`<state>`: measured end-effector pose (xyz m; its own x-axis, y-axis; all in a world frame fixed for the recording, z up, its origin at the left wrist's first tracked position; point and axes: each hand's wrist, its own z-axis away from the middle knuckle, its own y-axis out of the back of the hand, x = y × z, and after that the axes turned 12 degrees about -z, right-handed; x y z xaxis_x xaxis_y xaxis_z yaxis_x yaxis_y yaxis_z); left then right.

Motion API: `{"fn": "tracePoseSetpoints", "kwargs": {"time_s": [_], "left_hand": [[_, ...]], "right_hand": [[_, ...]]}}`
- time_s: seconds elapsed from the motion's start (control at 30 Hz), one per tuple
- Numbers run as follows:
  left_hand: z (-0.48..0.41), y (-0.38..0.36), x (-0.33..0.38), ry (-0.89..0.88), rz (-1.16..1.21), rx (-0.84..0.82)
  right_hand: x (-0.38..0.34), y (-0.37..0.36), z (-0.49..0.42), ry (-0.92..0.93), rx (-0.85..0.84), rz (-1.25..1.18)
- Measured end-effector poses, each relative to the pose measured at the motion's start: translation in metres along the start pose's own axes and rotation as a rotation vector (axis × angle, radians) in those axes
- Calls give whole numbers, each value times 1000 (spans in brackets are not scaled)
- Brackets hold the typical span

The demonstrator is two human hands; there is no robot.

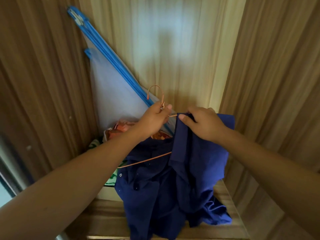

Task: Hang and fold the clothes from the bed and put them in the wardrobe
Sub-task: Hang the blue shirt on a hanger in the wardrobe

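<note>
Left hand grips one hanger, right hand pinches one navy shirt.

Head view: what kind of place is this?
Probably inside a wardrobe: wood-grain walls on both sides, a navy shirt half on a wire hanger, other clothes piled behind.

head view, close, facing forward into wardrobe, tilted down
</note>
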<state>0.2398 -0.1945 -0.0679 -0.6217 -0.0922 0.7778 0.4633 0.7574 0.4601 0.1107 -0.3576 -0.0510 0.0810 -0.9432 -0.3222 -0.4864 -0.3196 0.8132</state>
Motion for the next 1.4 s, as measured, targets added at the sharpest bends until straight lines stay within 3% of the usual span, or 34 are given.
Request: {"fn": "tracePoseSetpoints", "kwargs": {"time_s": [0.17, 0.33, 0.47, 0.6, 0.67, 0.77, 0.8, 0.87, 1.0, 1.17, 1.27, 1.4], "left_hand": [[11, -8, 11, -66, -80, 6], [27, 0, -2, -166, -372, 160], [59, 4, -39, -484, -814, 548], [95, -15, -76, -906, -1176, 395], [103, -29, -84, -792, -1153, 197], [103, -47, -83, -142, -893, -200], [100, -52, -84, 4, -806, -269], [92, -66, -82, 103, -658, -325], [85, -93, -67, 68, -203, -338], [73, -79, -84, 175, -293, -199], [58, -36, -88, 277, -164, -132], [27, 27, -54, 284, -22, 26]], "right_hand": [[-26, -10, -2, 155, -71, -140], [-17, -3, -6, 116, -53, -66], [-4, 19, -12, 40, 40, -83], [-2, 28, -12, 23, 42, -19], [-3, 31, -10, 20, 68, -73], [-7, 33, -7, 26, 98, -121], [-8, 34, -6, 29, 114, -129], [-10, 38, -4, 30, 159, -159], [-12, 51, -1, 33, 206, -205], [5, 78, 7, 13, 242, -120], [22, 94, 17, -22, 239, -77], [23, 88, 19, -31, 130, 29]]}}
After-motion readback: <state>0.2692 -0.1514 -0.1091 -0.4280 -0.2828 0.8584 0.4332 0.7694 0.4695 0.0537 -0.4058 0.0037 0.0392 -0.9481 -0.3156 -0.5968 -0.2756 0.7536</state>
